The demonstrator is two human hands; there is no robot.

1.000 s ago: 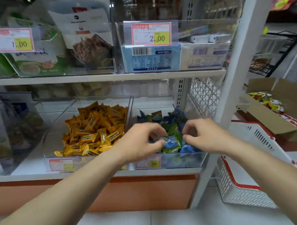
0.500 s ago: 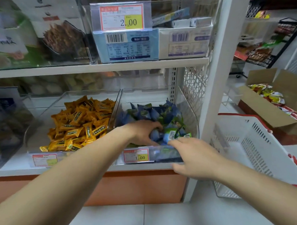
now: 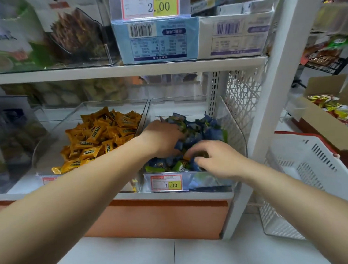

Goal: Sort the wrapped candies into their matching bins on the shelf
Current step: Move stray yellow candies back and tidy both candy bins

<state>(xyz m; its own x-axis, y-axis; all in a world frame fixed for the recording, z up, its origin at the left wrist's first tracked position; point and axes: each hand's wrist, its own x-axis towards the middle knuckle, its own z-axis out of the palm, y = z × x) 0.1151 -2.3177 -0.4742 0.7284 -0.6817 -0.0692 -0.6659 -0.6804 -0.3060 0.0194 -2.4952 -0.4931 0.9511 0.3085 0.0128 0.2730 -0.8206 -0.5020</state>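
Right hand [image 3: 219, 159] now inside shelf bin [image 3: 235, 122], curled round blue candies [image 3: 208, 131]; left hand [image 3: 163, 139] buried, grip unclear

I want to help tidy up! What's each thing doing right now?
Blue candies, heaped in right bin.
Orange candies, heaped in left bin.
Left hand, buried in the blue heap, fingertips hidden.
Right hand, fingers curled on that heap.
Cardboard box, flaps open.

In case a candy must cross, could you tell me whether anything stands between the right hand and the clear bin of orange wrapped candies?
Yes. The left hand and forearm lie between the right hand and the clear bin of orange wrapped candies, as do the bins' clear side walls.
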